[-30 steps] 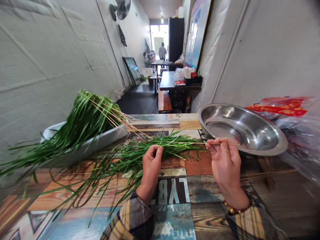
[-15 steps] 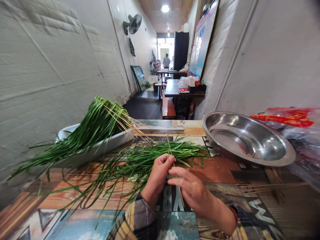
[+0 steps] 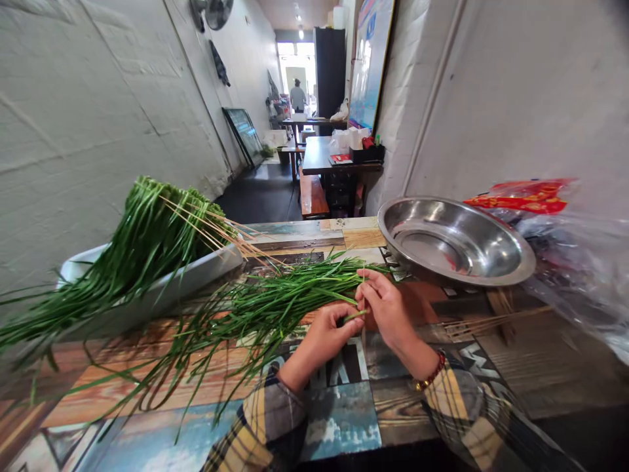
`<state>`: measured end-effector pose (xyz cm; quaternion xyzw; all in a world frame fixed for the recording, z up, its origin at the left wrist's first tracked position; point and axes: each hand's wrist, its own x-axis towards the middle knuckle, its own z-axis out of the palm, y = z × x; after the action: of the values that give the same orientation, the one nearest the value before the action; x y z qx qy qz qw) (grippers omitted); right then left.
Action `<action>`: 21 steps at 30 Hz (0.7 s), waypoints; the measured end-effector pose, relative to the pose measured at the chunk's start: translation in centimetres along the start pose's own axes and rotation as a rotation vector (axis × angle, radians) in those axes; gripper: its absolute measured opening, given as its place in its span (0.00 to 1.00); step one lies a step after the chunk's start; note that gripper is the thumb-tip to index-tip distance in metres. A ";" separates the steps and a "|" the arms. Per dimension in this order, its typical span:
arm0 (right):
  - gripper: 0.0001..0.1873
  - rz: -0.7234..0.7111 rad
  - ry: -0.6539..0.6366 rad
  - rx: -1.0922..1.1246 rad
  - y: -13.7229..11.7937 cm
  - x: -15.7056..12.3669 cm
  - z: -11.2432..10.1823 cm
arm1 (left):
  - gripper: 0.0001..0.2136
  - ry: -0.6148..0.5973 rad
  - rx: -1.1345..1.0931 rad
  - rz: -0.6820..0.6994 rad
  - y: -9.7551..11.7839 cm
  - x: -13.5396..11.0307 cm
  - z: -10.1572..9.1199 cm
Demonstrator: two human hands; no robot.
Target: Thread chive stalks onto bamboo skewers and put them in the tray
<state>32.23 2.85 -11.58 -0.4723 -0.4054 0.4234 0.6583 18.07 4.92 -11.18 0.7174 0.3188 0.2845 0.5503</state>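
Garlic chives (image 3: 295, 288) lie in a loose pile across the patterned wooden table, their leaves trailing left. My left hand (image 3: 329, 334) is closed in front of the pile, with thumb and fingers pinching the pale end of a chive stalk (image 3: 356, 316). Beside it on the right, my right hand (image 3: 390, 311) pinches a thin bamboo skewer, mostly hidden by the fingers. The two hands' fingertips nearly meet at the stalk's end. At left, skewered chives (image 3: 167, 223) rest in a white tray (image 3: 184, 278), their bare skewers (image 3: 216, 233) pointing right.
A steel basin (image 3: 457, 242) stands on the right of the table, with clear and red plastic bags (image 3: 565, 242) beside it. Loose skewers (image 3: 491, 322) lie in front of the basin. Beyond are another table (image 3: 319, 154), a bench (image 3: 313, 195) and a distant person (image 3: 297, 96).
My left hand has gone from pinching the upright skewer to pinching a chive stalk. My right hand has risen and now holds the skewer. The view has shifted right and down.
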 end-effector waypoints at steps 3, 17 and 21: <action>0.15 -0.012 0.051 -0.005 0.0 0.0 -0.5 | 0.10 0.176 -0.058 -0.012 -0.2 0.0 -0.5; 0.14 -0.313 -0.250 -0.604 1.1 -2.1 -0.2 | 0.07 0.426 -0.147 -0.027 -0.7 0.3 -1.6; 0.17 -0.276 -0.245 -0.568 1.6 -1.7 -0.4 | 0.06 0.401 -0.117 -0.030 -0.4 0.2 -1.4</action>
<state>31.85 1.49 -13.47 -0.5231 -0.6435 0.2541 0.4977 17.08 6.02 -11.25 0.6083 0.4158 0.4313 0.5207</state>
